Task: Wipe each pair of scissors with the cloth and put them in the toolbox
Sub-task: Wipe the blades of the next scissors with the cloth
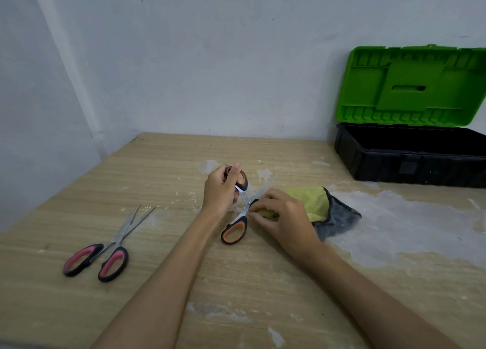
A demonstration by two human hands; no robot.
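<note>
My left hand (pixel 220 188) grips the upper handle loop of the orange-and-black scissors (pixel 234 232), whose blades are spread wide. My right hand (pixel 282 214) presses a fold of the yellow-and-grey cloth (pixel 326 209) against one blade near the pivot. The lower orange handle rests on the table. A second pair, the pink-and-black scissors (pixel 105 256), lies slightly spread on the table to the left, untouched. The toolbox (pixel 410 159) stands at the back right with its green lid (pixel 410 85) raised; the black tub looks empty from here.
The wooden table (pixel 184 283) bears white smears and patches, the largest to the right of the cloth. A pale wall runs close behind the table and along its left edge.
</note>
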